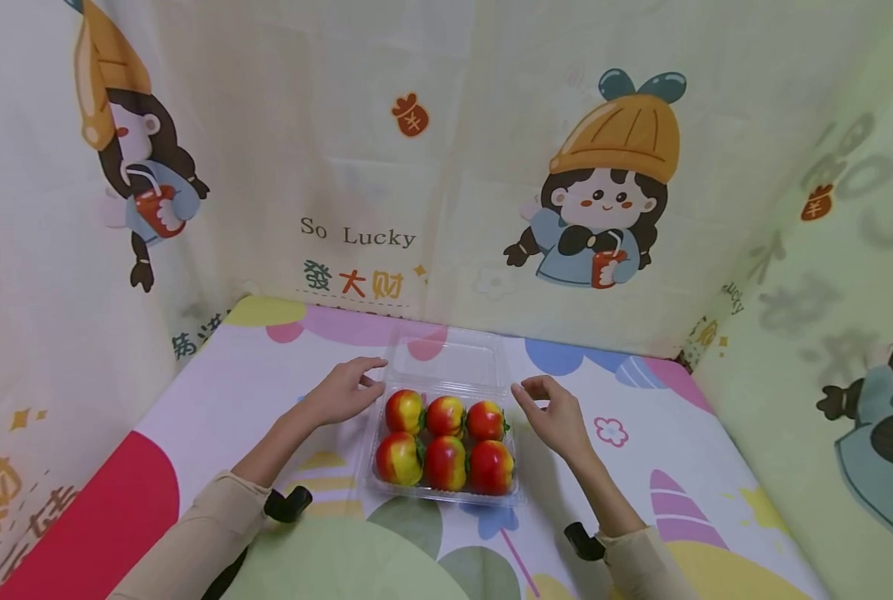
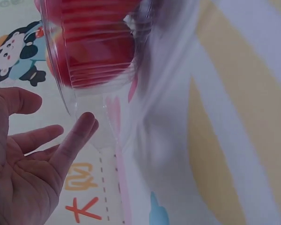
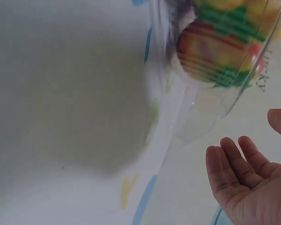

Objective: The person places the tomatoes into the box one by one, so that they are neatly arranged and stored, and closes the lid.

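Note:
A clear plastic clamshell box (image 1: 446, 497) lies on the table with its hinged lid (image 1: 454, 360) folded back, away from the person. Inside, in two rows, sit several shiny red-and-yellow fruits (image 1: 444, 463) with green leaves. By the box's far left corner is the left hand (image 1: 341, 392), its fingers loosely bent, holding nothing. The right hand (image 1: 555, 414) hovers off the far right corner, fingers relaxed and apart from the box. In the left wrist view, the left fingertips (image 2: 85, 123) are close to the box's edge; whether they touch cannot be told.
A patterned tablecloth (image 1: 259, 433) with coloured shapes covers the table. Printed cloth walls (image 1: 476, 200) stand behind it and on both sides. Each wrist wears a small black camera, the left camera (image 1: 289, 504) and the right camera (image 1: 584, 542).

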### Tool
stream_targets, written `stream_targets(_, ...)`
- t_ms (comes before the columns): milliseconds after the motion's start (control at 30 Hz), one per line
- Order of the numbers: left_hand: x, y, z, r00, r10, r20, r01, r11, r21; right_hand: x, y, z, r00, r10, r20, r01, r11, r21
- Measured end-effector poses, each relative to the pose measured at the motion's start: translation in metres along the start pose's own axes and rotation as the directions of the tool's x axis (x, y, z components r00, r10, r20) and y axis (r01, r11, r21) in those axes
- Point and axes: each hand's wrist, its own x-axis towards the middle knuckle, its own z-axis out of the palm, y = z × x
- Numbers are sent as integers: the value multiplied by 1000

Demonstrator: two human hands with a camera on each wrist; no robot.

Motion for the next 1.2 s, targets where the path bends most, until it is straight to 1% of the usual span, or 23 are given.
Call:
stream_targets(133,12,-1,-2,999,-43,9,43,999,4,14,8,3,1000,27,-1,-27,1000,8)
stream_targets(300,25,-4,-1,997,-79,25,80,996,-39,27,14,8,999,45,-1,-45,999,27)
stream_targets(433,34,-5,1,994,-93,51,96,993,-65,33,15,11,997,75,26,-76,996,45)
stream_targets(567,44,-7,0,991,-123,50,128,986,-108,41,14,13,993,105,52,-107,993,54)
stream_targets(733,55,-10,-1,980,-193,48,199,966,-164,51,13,17,992,107,71,-112,991,67)
stream_targets(867,61,-14,-3,971,-233,46,238,949,-205,58,14,20,989,120,88,-126,989,76)
stream_targets(967,65,-19,-3,965,-259,39,261,934,-246,61,15,21,980,156,119,-170,978,117)
stream_targets(1067,68,-23,-4,962,-271,37,269,916,-298,63,16,23,971,182,153,-206,965,161)
stream_targets(1200,72,-25,-4,954,-296,49,294,888,-354,63,17,24,962,209,178,-243,949,203)
